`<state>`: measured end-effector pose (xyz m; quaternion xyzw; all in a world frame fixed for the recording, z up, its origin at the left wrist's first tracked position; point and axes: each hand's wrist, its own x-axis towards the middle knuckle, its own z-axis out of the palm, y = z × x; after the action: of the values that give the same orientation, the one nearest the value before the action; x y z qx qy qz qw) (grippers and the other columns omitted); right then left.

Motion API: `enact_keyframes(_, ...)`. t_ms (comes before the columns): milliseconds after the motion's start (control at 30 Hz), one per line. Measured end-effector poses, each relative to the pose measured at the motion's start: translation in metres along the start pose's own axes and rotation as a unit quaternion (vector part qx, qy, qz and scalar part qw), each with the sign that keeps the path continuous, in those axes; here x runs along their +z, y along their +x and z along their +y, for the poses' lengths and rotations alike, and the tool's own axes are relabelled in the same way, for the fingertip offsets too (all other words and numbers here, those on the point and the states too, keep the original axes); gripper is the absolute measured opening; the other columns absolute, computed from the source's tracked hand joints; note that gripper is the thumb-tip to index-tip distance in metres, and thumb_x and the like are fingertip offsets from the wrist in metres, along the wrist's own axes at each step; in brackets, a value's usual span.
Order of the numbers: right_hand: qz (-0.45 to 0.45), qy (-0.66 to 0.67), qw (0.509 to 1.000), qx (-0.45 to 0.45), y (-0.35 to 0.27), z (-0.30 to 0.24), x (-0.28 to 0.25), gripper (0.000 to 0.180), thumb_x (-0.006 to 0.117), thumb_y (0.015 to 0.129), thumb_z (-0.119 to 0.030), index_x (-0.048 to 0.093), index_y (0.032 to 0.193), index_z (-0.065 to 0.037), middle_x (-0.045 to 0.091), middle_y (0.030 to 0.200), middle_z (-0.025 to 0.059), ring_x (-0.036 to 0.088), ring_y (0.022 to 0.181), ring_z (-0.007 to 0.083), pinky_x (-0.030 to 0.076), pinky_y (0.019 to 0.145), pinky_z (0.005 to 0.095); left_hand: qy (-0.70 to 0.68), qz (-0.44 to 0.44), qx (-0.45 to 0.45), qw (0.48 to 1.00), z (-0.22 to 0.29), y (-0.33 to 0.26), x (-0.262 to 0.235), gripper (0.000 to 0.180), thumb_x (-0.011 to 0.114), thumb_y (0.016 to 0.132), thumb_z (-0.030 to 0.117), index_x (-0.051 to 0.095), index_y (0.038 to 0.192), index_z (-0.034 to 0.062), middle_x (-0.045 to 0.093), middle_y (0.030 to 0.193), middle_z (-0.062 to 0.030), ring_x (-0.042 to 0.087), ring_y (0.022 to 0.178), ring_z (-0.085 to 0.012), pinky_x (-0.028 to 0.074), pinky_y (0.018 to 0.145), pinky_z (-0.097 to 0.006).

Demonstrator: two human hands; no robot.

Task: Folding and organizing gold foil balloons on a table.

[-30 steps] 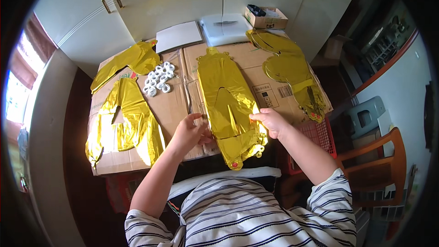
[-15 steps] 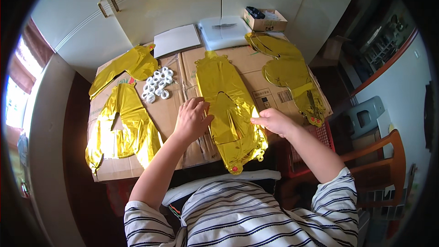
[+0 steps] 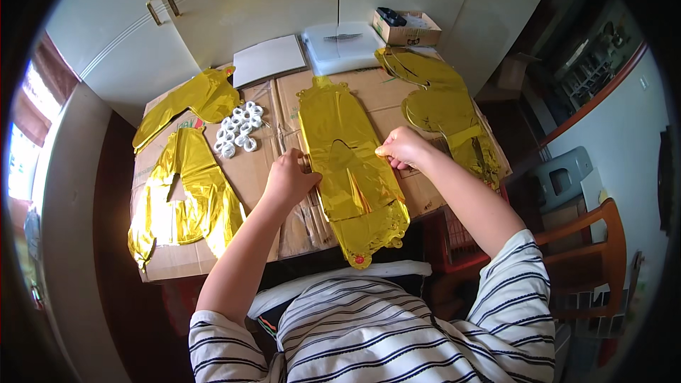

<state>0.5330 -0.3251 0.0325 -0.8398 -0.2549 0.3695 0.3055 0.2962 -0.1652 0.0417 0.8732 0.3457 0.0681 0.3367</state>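
A flat, uninflated gold foil balloon (image 3: 349,170) lies lengthwise before me, its near end with a red dot reaching past the cardboard's front edge. My left hand (image 3: 289,176) is closed at its left edge, thumb on the foil and fingers curled at the side. Across from it, my right hand (image 3: 403,149) pinches the right edge between thumb and fingers. To the left lie an A-shaped foil balloon (image 3: 202,188) and a bent one (image 3: 191,104) behind it. A curved foil balloon (image 3: 440,103) is spread out on the right.
Cardboard (image 3: 284,103) covers the table. Several small white coils (image 3: 240,128) are clustered left of centre. At the back are a white flat box (image 3: 269,60), a clear plastic case (image 3: 344,50) and a small carton (image 3: 406,28). A wooden chair (image 3: 610,255) stands at right.
My right hand has moved up along the balloon's right edge and pinches it farther from me. My left hand has shifted slightly, its fingers more curled. The foil lies flatter near its middle.
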Motion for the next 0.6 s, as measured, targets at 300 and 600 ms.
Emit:
enact_keyframes(300, -0.067, 0.014, 0.996, 0.051, -0.007, -0.011, -0.005, 0.024, 0.08, 0.08, -0.025, 0.072, 0.081, -0.003, 0.068, 0.074, 0.0051, 0.062, 0.058, 0.012, 0.044, 0.048, 0.0264, -0.068, -0.049, -0.094, 0.992, -0.012, 0.023, 0.003, 0.07, 0.085, 0.064, 0.022, 0.054, 0.122, -0.0022, 0.068, 0.105, -0.0214, 0.069, 0.097, -0.0311, 0.057, 0.082, -0.037)
enact_keyframes(600, -0.084, -0.024, 0.995, 0.044, 0.002, -0.005, -0.002, 0.018, 0.08, 0.082, -0.02, 0.072, 0.081, -0.003, 0.067, 0.069, 0.0048, 0.062, 0.054, 0.0117, 0.039, 0.046, 0.028, -0.019, -0.055, -0.078, 0.995, -0.008, 0.025, 0.009, 0.071, 0.086, 0.065, 0.022, 0.051, 0.121, -0.001, 0.067, 0.107, -0.0216, 0.067, 0.102, -0.0338, 0.055, 0.088, -0.039)
